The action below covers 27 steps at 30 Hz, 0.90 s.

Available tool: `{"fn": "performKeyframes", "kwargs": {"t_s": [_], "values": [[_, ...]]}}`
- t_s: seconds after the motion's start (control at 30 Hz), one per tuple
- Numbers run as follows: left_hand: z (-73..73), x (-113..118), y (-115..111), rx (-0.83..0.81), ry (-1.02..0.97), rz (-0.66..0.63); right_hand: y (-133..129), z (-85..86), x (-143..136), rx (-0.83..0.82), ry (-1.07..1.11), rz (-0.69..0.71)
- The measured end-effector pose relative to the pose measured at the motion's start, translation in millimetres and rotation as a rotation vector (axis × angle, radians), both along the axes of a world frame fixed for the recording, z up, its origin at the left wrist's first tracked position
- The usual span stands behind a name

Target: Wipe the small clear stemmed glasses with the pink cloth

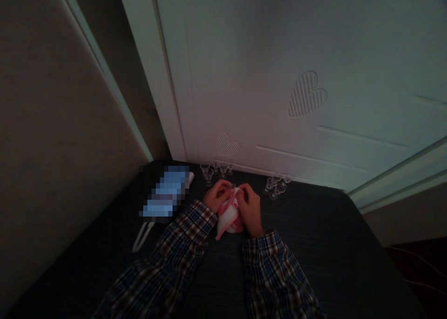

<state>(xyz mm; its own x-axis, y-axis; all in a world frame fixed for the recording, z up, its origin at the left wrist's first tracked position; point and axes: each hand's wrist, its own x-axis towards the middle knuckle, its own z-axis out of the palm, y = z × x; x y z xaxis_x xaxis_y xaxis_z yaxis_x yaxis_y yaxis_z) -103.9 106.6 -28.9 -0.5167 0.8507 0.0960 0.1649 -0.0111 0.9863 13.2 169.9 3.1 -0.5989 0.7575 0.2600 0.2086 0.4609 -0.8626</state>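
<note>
Gently Around the Pink-and-White Cloth

Left hand and right hand both pinch the cloth's upper folds over the tabletop; a small clear piece, too dim to identify, shows at the fingertips. Clear little cups stand beyond the cloth, leftward and rightward. Light, even finger pressure probably suits best, elbows kept low.

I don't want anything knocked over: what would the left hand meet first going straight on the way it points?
First, the pink-and-white cloth that the left hand touches, then probably the right hand just beyond; depth is hard to judge here.
</note>
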Motion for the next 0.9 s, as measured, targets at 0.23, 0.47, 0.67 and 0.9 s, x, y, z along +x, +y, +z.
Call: {"fn": "performKeyframes", "kwargs": {"t_s": [0.23,0.47,0.67,0.9], "values": [[13.6,0,-3,0.031,0.040,0.006,-1,2.3,1,0.008,-0.001,0.015],[16.4,1,-4,0.066,-0.039,0.041,-1,3.1,1,0.004,-0.009,0.015],[16.1,2,-3,0.123,-0.182,0.018,-1,2.9,0,0.008,-0.007,0.011],[12.6,2,-2,0.115,-0.293,0.064,-1,2.2,0,0.000,-0.006,0.032]]}}
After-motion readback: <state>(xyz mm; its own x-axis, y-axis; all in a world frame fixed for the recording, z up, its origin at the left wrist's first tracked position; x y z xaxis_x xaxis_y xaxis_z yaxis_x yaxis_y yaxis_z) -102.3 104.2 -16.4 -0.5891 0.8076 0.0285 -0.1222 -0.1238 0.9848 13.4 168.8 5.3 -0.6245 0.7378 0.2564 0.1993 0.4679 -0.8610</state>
